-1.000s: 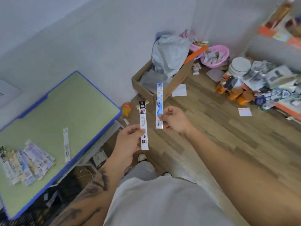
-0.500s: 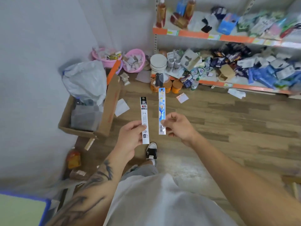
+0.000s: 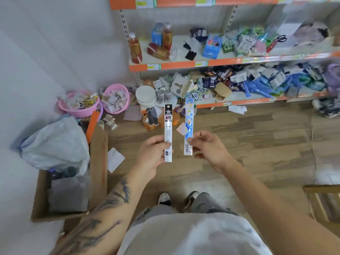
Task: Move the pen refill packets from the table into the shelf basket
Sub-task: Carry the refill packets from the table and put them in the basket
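Note:
My left hand [image 3: 153, 155] pinches a long white refill packet with a black top [image 3: 168, 126], held upright in front of me. My right hand [image 3: 207, 150] pinches a blue patterned refill packet [image 3: 189, 124] near its lower end, also upright. The two packets stand side by side, a little apart, above the wooden floor. Two pink baskets [image 3: 117, 109] [image 3: 79, 111] filled with small packets sit on the floor at the left foot of the shelf unit [image 3: 176, 65]. The table is out of view.
An open cardboard box [image 3: 98, 162] with a white plastic bag [image 3: 55, 144] stands at my left. Cluttered shelves with bottles [image 3: 135, 48] and packets fill the back. A stack of white plates [image 3: 146, 95] and orange tubs sit ahead. A wooden chair edge [image 3: 322, 201] is at right.
My view has swung from the table toward the shelves and moved closer to them. Both hands keep the same hold on their packets.

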Action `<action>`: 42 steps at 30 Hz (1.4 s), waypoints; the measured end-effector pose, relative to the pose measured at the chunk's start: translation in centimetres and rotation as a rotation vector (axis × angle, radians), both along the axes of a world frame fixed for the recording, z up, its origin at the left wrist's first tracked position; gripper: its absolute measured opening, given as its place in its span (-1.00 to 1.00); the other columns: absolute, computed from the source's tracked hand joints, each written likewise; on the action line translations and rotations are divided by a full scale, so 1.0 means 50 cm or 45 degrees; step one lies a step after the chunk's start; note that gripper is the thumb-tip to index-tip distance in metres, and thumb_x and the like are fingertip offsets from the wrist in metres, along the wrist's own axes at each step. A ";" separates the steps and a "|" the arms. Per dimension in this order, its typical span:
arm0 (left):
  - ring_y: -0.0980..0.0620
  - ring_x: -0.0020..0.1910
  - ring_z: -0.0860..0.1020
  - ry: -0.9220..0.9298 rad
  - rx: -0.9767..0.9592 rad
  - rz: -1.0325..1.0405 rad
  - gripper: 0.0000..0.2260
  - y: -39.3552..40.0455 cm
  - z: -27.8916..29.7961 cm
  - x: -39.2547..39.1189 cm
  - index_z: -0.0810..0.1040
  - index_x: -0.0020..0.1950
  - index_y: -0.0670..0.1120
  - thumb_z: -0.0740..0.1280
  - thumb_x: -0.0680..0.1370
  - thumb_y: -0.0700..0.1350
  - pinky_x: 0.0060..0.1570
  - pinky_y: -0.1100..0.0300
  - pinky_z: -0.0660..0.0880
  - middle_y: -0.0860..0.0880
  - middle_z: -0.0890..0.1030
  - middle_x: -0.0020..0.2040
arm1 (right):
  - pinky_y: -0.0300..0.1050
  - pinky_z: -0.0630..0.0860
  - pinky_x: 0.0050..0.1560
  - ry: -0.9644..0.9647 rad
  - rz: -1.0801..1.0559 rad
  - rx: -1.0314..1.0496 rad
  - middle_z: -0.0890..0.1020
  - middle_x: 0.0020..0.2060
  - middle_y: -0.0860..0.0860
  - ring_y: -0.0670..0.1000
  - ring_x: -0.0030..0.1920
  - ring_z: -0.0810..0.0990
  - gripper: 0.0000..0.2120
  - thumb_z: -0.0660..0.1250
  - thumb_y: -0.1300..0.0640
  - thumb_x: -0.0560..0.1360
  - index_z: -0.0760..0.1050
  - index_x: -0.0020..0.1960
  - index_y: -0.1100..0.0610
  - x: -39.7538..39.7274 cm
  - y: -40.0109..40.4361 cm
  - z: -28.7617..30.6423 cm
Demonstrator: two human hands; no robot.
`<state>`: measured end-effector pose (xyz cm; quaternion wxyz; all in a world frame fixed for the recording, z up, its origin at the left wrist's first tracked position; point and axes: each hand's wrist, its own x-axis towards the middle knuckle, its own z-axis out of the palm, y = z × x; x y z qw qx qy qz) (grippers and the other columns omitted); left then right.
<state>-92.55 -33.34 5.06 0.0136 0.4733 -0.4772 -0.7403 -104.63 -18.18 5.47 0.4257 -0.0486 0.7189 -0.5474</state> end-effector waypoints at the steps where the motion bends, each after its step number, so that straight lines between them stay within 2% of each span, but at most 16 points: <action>1: -0.05 -0.16 0.70 0.010 -0.019 -0.022 -0.82 -0.011 0.007 -0.027 0.66 0.15 -0.11 0.41 0.58 -0.31 -0.18 0.07 0.65 -0.13 0.72 -0.07 | -0.03 0.45 -0.14 0.005 -0.023 -0.012 0.68 -0.26 -0.04 -0.02 -0.28 0.56 -0.86 0.43 0.15 0.60 0.51 -0.10 0.07 -0.022 -0.007 0.007; 5: -0.16 -0.03 0.71 0.074 -0.084 -0.041 -0.80 -0.055 0.028 -0.142 0.65 0.18 -0.12 0.41 0.59 -0.30 -0.01 -0.08 0.67 -0.16 0.72 0.01 | -0.04 0.48 -0.15 0.090 -0.084 -0.085 0.66 -0.26 -0.03 -0.02 -0.27 0.55 -0.90 0.42 0.15 0.60 0.53 -0.07 0.09 -0.145 -0.046 0.043; 7: -0.17 -0.03 0.70 0.133 -0.094 -0.025 -0.81 -0.077 0.045 -0.206 0.65 0.16 -0.12 0.41 0.59 -0.30 0.04 -0.13 0.66 -0.14 0.73 -0.02 | -0.05 0.50 -0.16 0.140 -0.078 -0.165 0.63 -0.26 -0.01 0.00 -0.25 0.55 -0.88 0.42 0.13 0.60 0.51 -0.07 0.11 -0.225 -0.075 0.072; 10: -0.14 -0.13 0.68 0.215 -0.141 -0.013 -0.85 -0.111 0.085 -0.315 0.62 0.13 -0.15 0.40 0.59 -0.31 -0.08 -0.08 0.65 -0.18 0.70 -0.08 | -0.01 0.50 -0.16 0.225 -0.087 -0.294 0.60 -0.21 0.09 0.07 -0.21 0.53 -0.84 0.44 0.11 0.59 0.52 -0.05 0.16 -0.347 -0.118 0.119; 12: -0.18 -0.11 0.68 0.282 -0.191 0.007 -0.87 -0.136 0.121 -0.403 0.60 0.11 -0.16 0.39 0.59 -0.33 -0.10 -0.09 0.66 -0.19 0.68 -0.11 | 0.03 0.50 -0.13 0.303 -0.074 -0.351 0.58 -0.18 0.12 0.11 -0.16 0.52 -0.85 0.45 0.10 0.59 0.55 -0.04 0.17 -0.427 -0.144 0.150; 15: -0.14 -0.20 0.70 0.401 -0.248 0.074 -0.87 -0.165 0.198 -0.531 0.58 0.05 -0.17 0.31 0.61 -0.36 -0.13 -0.09 0.68 -0.14 0.70 -0.20 | -0.01 0.50 -0.17 0.414 0.014 -0.413 0.56 -0.28 -0.01 0.03 -0.22 0.51 -0.87 0.43 0.12 0.61 0.53 -0.07 0.13 -0.539 -0.186 0.216; 17: -0.16 -0.26 0.70 0.482 -0.285 0.097 -0.87 -0.180 0.266 -0.607 0.55 0.09 -0.21 0.27 0.60 -0.36 -0.26 -0.06 0.67 -0.21 0.68 -0.15 | -0.01 0.51 -0.18 0.496 0.051 -0.482 0.58 -0.29 -0.05 -0.01 -0.22 0.53 -0.89 0.43 0.14 0.61 0.56 -0.05 0.15 -0.611 -0.214 0.281; 20: -0.19 -0.38 0.61 0.605 -0.438 0.132 -0.89 -0.205 0.372 -0.715 0.49 0.02 -0.20 0.24 0.54 -0.34 -0.40 0.07 0.47 -0.29 0.57 -0.13 | 0.02 0.52 -0.15 0.620 0.054 -0.626 0.63 -0.24 0.06 0.04 -0.21 0.55 -0.88 0.43 0.15 0.60 0.61 0.02 0.21 -0.717 -0.253 0.395; 22: -0.13 -0.49 0.49 0.698 -0.537 0.170 -0.90 -0.218 0.439 -0.782 0.46 -0.05 -0.17 0.23 0.48 -0.32 -0.39 0.06 0.26 -0.23 0.55 -0.21 | 0.03 0.52 -0.16 0.666 0.054 -0.738 0.63 -0.25 0.10 0.06 -0.22 0.54 -0.91 0.42 0.15 0.61 0.62 0.00 0.18 -0.780 -0.277 0.464; 24: -0.08 -0.54 0.39 0.793 -0.592 0.211 -0.90 -0.228 0.497 -0.841 0.46 -0.03 -0.17 0.20 0.52 -0.33 -0.42 0.09 0.20 -0.16 0.53 -0.28 | -0.01 0.53 -0.17 0.728 0.072 -0.808 0.64 -0.24 0.12 0.03 -0.23 0.55 -0.92 0.41 0.14 0.62 0.63 -0.03 0.12 -0.830 -0.302 0.517; 28: -0.06 -0.51 0.36 0.895 -0.637 0.240 -0.94 -0.250 0.582 -0.935 0.55 0.01 -0.14 0.28 0.62 -0.21 -0.47 0.19 0.29 -0.10 0.50 -0.29 | -0.01 0.55 -0.14 0.755 0.112 -0.915 0.70 -0.17 0.13 0.03 -0.20 0.60 -0.90 0.40 0.10 0.63 0.64 0.00 0.11 -0.902 -0.351 0.581; 31: -0.02 -0.46 0.37 0.965 -0.687 0.197 -0.92 -0.268 0.615 -0.969 0.67 -0.02 -0.03 0.37 0.61 -0.13 -0.45 0.18 0.31 -0.10 0.49 -0.26 | 0.00 0.53 -0.15 0.672 0.184 -1.000 0.70 -0.18 0.14 0.07 -0.19 0.60 -0.88 0.39 0.10 0.64 0.65 0.01 0.14 -0.931 -0.385 0.609; 34: 0.00 -0.45 0.34 1.060 -0.624 0.155 -0.92 -0.282 0.626 -0.980 0.72 -0.10 0.06 0.45 0.57 -0.06 -0.43 0.19 0.30 -0.05 0.49 -0.27 | -0.07 0.48 -0.23 0.605 0.209 -1.080 0.65 -0.25 0.13 0.04 -0.28 0.55 -0.84 0.37 0.11 0.64 0.63 0.07 0.21 -0.950 -0.415 0.624; 37: 0.02 -0.44 0.35 1.139 -0.556 0.165 -0.86 -0.305 0.632 -0.993 0.74 0.03 0.00 0.45 0.54 -0.01 -0.41 0.19 0.30 -0.07 0.54 -0.25 | -0.02 0.49 -0.23 0.564 0.162 -1.128 0.65 -0.20 0.14 0.08 -0.32 0.56 -0.81 0.40 0.11 0.62 0.60 0.13 0.22 -0.956 -0.445 0.627; 40: 0.02 -0.44 0.39 1.165 -0.577 0.196 -0.82 -0.336 0.639 -1.016 0.70 -0.04 -0.05 0.43 0.49 0.04 -0.41 0.20 0.31 -0.08 0.54 -0.30 | 0.06 0.52 -0.20 0.593 0.063 -1.157 0.67 -0.13 0.17 0.15 -0.33 0.57 -0.78 0.43 0.09 0.61 0.54 0.21 0.13 -0.960 -0.483 0.627; 42: 0.04 -0.43 0.40 1.155 -0.591 0.173 -0.83 -0.355 0.647 -1.030 0.67 0.00 -0.09 0.42 0.55 0.00 -0.43 0.21 0.31 -0.05 0.54 -0.31 | 0.09 0.54 -0.19 0.630 0.016 -1.159 0.69 -0.10 0.16 0.17 -0.29 0.59 -0.80 0.43 0.07 0.62 0.53 0.20 0.07 -0.963 -0.502 0.632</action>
